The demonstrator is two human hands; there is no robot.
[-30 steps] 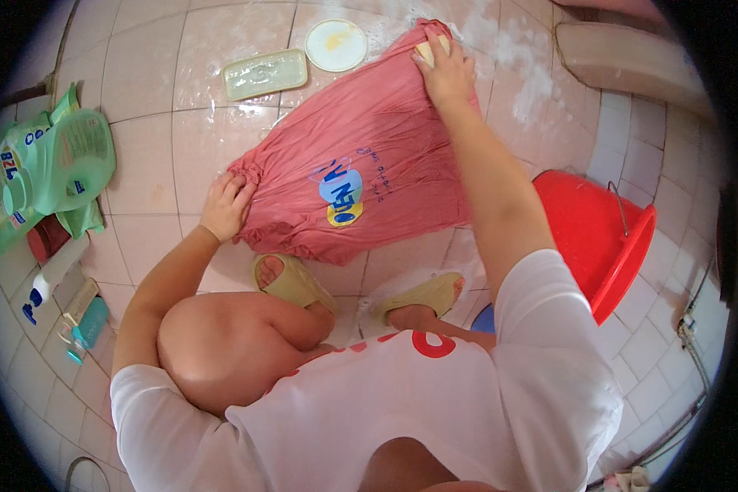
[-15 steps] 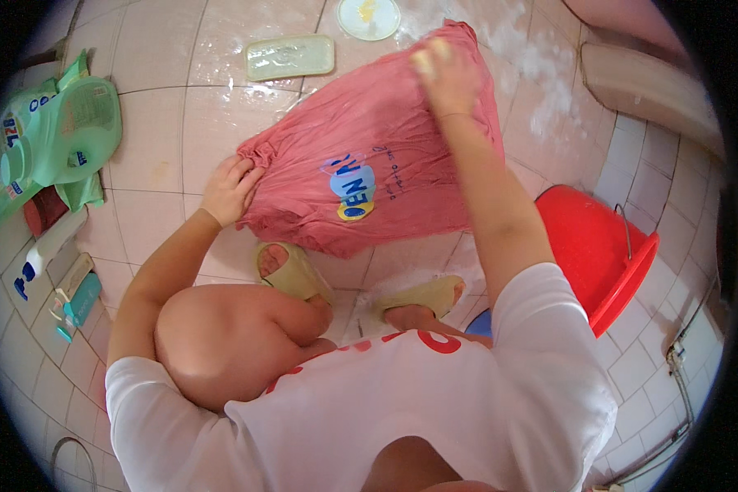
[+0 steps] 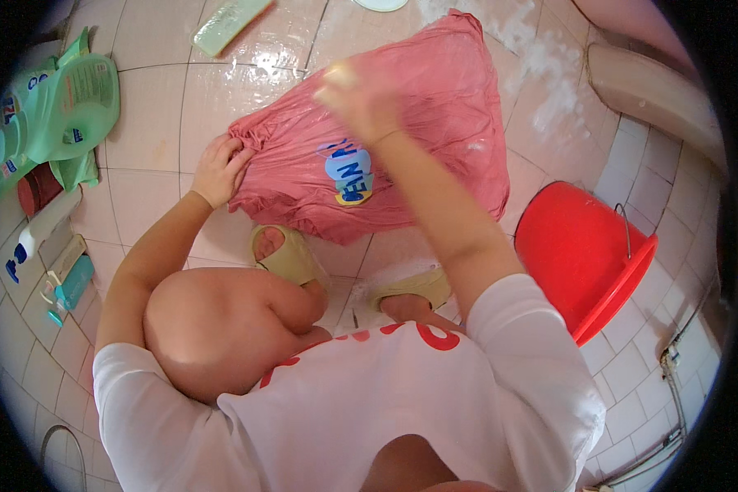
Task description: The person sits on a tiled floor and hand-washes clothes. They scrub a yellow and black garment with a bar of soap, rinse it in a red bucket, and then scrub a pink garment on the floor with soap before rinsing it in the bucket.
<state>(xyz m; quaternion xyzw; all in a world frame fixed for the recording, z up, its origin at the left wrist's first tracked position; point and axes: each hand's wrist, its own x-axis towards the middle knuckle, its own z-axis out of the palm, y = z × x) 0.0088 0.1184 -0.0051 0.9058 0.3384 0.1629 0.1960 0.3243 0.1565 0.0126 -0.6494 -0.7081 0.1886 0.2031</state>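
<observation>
A wet pink cloth garment (image 3: 435, 107) with a blue and yellow print lies spread over the tiled floor in front of me. My left hand (image 3: 218, 170) is closed on its bunched left end, near the floor. Over the garment's upper left part is my right hand (image 3: 361, 102), smeared by motion. A pale yellow lump (image 3: 341, 75), like a piece of bar soap, shows at its fingertips. The exact finger grip is blurred.
Beyond the garment are a pale green tray (image 3: 231, 25) and a round white dish (image 3: 381, 3). Soap suds (image 3: 553, 82) streak the floor at right. A red bucket (image 3: 582, 254) lies tipped at my right; green detergent jugs (image 3: 78, 107) and a white bottle (image 3: 45, 234) are at left.
My right hand has swept left and nearer across the garment with the yellow lump. The green tray has shifted left and turned askew. My left hand keeps its hold on the cloth.
</observation>
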